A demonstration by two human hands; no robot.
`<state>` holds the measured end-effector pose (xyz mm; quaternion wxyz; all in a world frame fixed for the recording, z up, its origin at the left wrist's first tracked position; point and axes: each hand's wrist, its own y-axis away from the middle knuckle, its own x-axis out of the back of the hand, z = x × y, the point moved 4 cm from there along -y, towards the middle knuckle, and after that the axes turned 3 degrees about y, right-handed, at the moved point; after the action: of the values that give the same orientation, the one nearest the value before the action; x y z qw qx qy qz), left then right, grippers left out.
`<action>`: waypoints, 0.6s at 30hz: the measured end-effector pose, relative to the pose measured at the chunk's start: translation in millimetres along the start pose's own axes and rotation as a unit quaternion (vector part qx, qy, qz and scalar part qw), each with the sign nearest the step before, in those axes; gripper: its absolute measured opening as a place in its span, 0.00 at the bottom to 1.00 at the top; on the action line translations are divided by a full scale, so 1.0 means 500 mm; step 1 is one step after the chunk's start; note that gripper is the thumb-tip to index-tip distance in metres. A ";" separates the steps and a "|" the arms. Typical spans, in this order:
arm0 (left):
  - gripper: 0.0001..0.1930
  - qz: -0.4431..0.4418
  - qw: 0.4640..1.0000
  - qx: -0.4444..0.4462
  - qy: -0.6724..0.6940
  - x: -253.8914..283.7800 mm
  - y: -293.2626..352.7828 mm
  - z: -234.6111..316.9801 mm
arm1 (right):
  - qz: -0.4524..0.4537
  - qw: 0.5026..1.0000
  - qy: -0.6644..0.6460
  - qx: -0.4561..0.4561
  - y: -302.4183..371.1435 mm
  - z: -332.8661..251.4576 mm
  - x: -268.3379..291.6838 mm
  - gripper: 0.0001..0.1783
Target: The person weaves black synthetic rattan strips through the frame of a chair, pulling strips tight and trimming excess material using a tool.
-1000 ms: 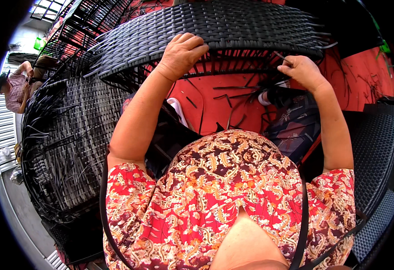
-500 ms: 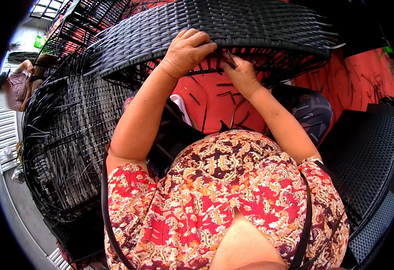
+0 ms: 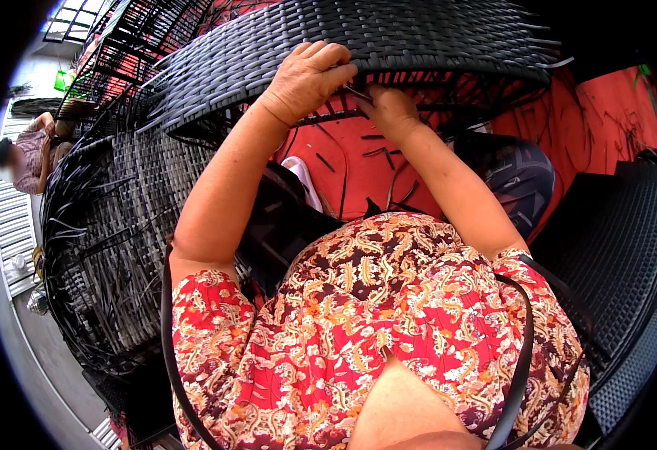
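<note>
A curved panel of dark grey woven wicker [image 3: 433, 34] stretches across the top of the view, with its thick rim toward me. My left hand [image 3: 303, 81] is closed over that rim, fingers curled on the weave and thumb pointing right. Just right of it, under the rim, my right hand [image 3: 390, 111] is closed at the panel's open underside. From its fingers a thin, narrow dark piece [image 3: 357, 92] points toward my left thumb; whether it is a strip or a tool cannot be made out. Some right fingertips are hidden beneath the rim.
A large woven wicker piece [image 3: 126, 247] with loose strand ends lies at my left. Dark woven panels [image 3: 606, 255] are stacked at my right. Cut strips lie scattered on the red floor covering [image 3: 354, 161]. Another person [image 3: 30, 157] sits at the far left.
My right hand has moved slightly left and closer to my left hand, with the thin piece now reaching toward the left thumb. My left hand has shifted a little left along the rim.
</note>
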<state>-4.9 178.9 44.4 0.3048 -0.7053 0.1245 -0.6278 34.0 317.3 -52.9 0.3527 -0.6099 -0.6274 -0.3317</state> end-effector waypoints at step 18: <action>0.06 -0.053 0.998 -0.028 0.005 0.007 -0.007 0.005 | 0.072 0.932 -0.355 -0.009 0.057 -0.002 0.011 0.08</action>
<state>-2.7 180.3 49.3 0.2506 -0.7159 0.1055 -0.6431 62.4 320.4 -48.3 0.1243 -0.7346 -0.6630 -0.0727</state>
